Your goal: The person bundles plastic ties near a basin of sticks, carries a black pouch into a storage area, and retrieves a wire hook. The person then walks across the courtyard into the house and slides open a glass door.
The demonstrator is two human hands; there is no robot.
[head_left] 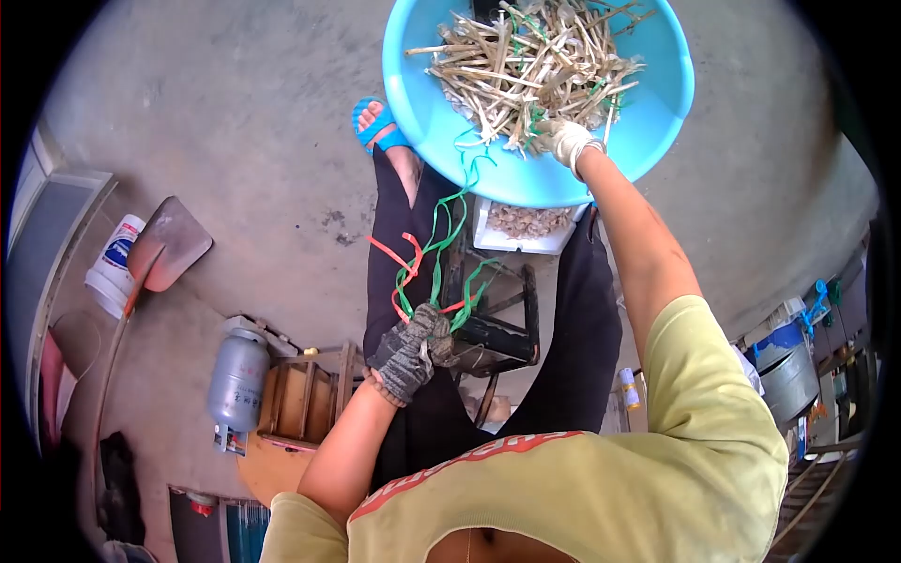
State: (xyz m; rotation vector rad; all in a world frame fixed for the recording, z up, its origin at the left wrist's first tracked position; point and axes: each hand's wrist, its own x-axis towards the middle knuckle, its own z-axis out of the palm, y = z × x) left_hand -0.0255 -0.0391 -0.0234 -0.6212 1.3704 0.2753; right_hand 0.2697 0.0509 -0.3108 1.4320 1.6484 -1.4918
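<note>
A grey knitted glove covers my left hand, which is closed around a loose bunch of green plastic strips and red plastic strips over my thigh. The strips trail up toward the basin. My right hand, in a whitish glove, reaches over the near rim of a light-blue basin. Its fingertips touch a heap of dry, pale stalks that look like garlic stalks, with bits of green strip among them. Whether those fingers grip anything is hidden.
Under the basin's near edge sits a white foam box with small pinkish-brown pieces. A black metal frame stands between my legs. To the left are a gas cylinder, a wooden stool, a shovel and a white bucket.
</note>
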